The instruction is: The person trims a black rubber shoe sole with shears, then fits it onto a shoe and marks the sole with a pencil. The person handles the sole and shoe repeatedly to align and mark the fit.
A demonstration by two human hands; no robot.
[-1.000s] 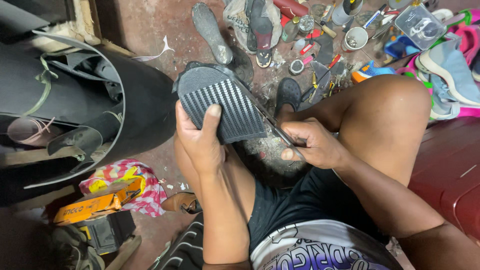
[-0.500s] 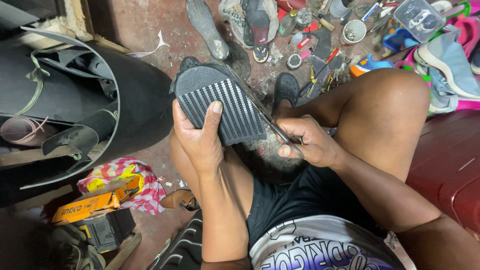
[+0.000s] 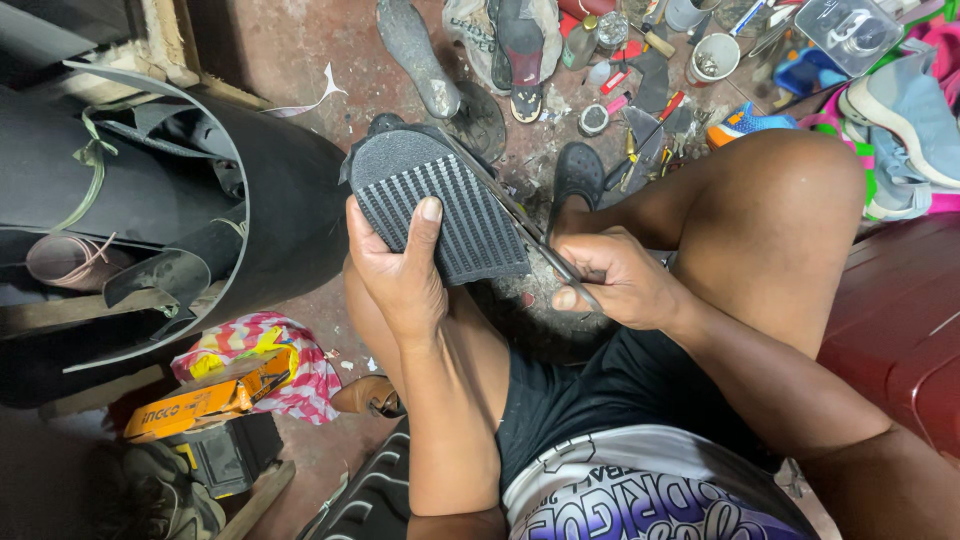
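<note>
The ribbed black rubber sole (image 3: 440,215) sits in the middle of the frame, slightly left and above centre, propped on my left thigh with its grooved face turned up to me. I judge it light but stiff enough to keep its shape, with some flex along its length. The ridges should give a sure, non-slip hold, so the flat of the tread and the lower edge look like the best places to grip.

My left hand (image 3: 395,275) is clamped on that lower edge. The thumb lies pressed up along the grooves, and the fingers are wrapped underneath, out of sight.

My right hand (image 3: 620,280), just right of centre, is curled tight around a thin metal blade (image 3: 520,225). The blade runs up and left along the sole's right edge, touching it or very nearly so.

To the left of the frame stands a big roll of black rubber sheet (image 3: 200,220). A yellow tool box (image 3: 205,400) lies on a patterned cloth at the lower left. Along the top, shoes and small tools (image 3: 640,100) are scattered over the floor.
</note>
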